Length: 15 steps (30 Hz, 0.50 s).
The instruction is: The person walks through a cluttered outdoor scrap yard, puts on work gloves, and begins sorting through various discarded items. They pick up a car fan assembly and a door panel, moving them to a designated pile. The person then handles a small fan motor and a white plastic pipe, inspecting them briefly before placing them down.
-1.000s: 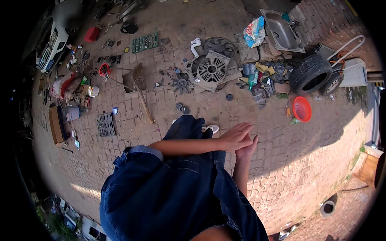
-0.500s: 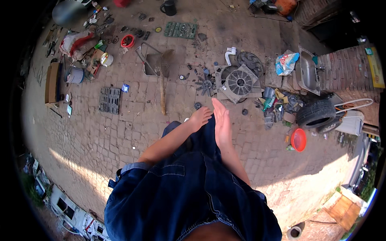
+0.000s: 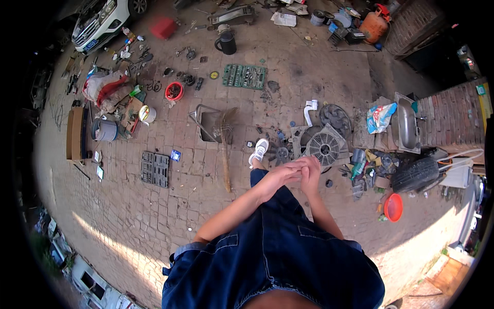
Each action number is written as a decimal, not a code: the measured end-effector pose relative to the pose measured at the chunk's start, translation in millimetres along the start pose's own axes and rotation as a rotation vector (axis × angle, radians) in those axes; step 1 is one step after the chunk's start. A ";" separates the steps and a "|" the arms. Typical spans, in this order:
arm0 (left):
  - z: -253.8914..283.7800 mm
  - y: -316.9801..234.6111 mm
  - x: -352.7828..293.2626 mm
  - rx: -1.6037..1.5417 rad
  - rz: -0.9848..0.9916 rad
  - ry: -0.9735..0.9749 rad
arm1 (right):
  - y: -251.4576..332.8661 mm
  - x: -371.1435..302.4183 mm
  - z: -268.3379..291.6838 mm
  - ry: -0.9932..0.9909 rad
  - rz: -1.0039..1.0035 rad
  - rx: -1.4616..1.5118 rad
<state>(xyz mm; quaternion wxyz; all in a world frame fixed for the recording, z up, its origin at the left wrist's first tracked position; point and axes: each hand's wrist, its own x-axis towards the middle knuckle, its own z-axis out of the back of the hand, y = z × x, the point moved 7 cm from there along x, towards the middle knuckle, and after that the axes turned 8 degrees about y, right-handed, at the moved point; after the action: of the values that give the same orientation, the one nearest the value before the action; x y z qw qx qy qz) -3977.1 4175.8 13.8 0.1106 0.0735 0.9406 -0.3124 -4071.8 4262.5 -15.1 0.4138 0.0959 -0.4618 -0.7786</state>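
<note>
Held left hand [image 3: 277, 180] against right hand [image 3: 311, 173] with overlapping fingers, unclear whether wide or narrow, above brick floor [image 3: 200, 208] near fan [image 3: 325, 148], right of broom [image 3: 225, 159].

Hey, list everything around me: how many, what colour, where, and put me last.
Square-framed fan with round grille: one, grey, right of centre
Straw broom: one, brown, left of centre
Open rectangular tool case: one, green, upper centre
Slotted open tool case: one, dark grey, left
Large round basin: one, red, right
Small round basin: one, red, upper left
Rectangular metal sink: one, silver, right
Rubber tyre: at least one, black, right
Metal gas cylinder: one, orange, top right
Handled jug: one, black, top centre
Rectangular cardboard box: one, brown, far left
Car: one, white, top left
Small scattered parts: many, mixed colours, all around
Shoe: one, white, centre
Denim garment: at least one, blue, bottom
Left hand and right hand: two, bare, touching, centre
</note>
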 end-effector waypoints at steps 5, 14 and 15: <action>84.8 -114.6 50.5 0.367 0.022 -0.202 | -40.6 104.3 -44.5 0.253 -0.199 -0.033; 75.8 -345.9 171.3 0.878 -0.259 -0.285 | -58.3 322.3 -29.5 0.372 -0.067 -0.048; 60.0 -370.3 190.0 0.995 -0.391 -0.247 | -64.8 341.9 -25.7 0.406 -0.093 -0.039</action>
<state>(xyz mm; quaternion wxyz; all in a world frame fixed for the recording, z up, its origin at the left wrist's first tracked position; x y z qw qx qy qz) -4227.5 3858.6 130.3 0.1121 -0.0963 0.6555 -0.7406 -4312.6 4010.4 -1.5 0.4640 0.2639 -0.3489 -0.7703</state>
